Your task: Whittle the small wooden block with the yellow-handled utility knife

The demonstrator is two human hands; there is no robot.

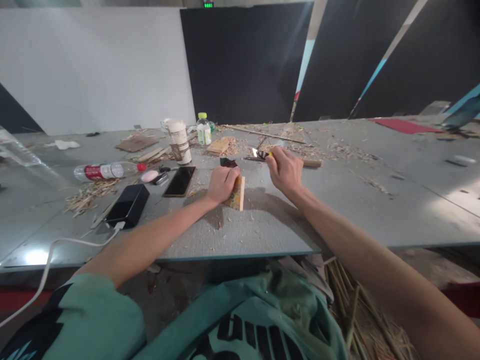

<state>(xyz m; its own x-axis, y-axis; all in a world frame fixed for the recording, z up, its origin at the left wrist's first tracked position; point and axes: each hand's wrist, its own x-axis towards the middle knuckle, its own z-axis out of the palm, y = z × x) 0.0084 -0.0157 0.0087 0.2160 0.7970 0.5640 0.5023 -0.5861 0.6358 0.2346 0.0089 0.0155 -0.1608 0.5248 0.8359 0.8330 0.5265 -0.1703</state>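
Note:
My left hand (224,184) is closed around a small wooden block (237,196) with a painted, mottled face, holding it on the table near the front edge. Just beyond those fingers is a dark green and reddish piece (228,162) that I cannot make out. To the right, my right hand (286,169) is wrapped round a utility knife (265,155) with a black and yellow handle. Its pale blade points left, apart from the block. Under and behind that hand lies a tool with a round wooden handle (312,163), partly hidden by my fingers.
Left of my hands are a phone (180,181), a black power bank (128,206) with a white cable, a lying bottle (108,171) and a paper cup (179,142). A green-capped bottle (203,130), wood pieces (218,146) and shavings lie farther back.

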